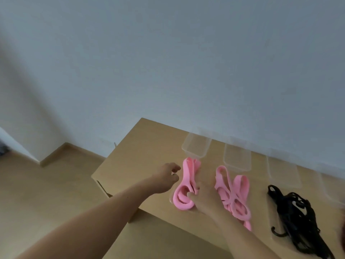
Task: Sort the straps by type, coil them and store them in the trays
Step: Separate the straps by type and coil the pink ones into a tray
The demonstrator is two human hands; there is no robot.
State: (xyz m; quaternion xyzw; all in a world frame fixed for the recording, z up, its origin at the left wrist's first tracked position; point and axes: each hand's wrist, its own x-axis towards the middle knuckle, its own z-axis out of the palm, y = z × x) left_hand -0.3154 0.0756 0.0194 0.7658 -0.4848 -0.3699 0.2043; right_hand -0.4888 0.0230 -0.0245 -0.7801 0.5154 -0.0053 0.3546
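Near the left edge of the bench, the right hand pinches the coiled pink strap in its grip, while the left hand hovers beside it, grip loosely curled, holding nothing.

Likely room in home, plainly furnished. Bare white wall, corner at left. Light wood-look floor, matching skirting board along wall foot. Simple light wooden table pushed against wall. On it only household bits: clear plastic trays, pink straps, black straps
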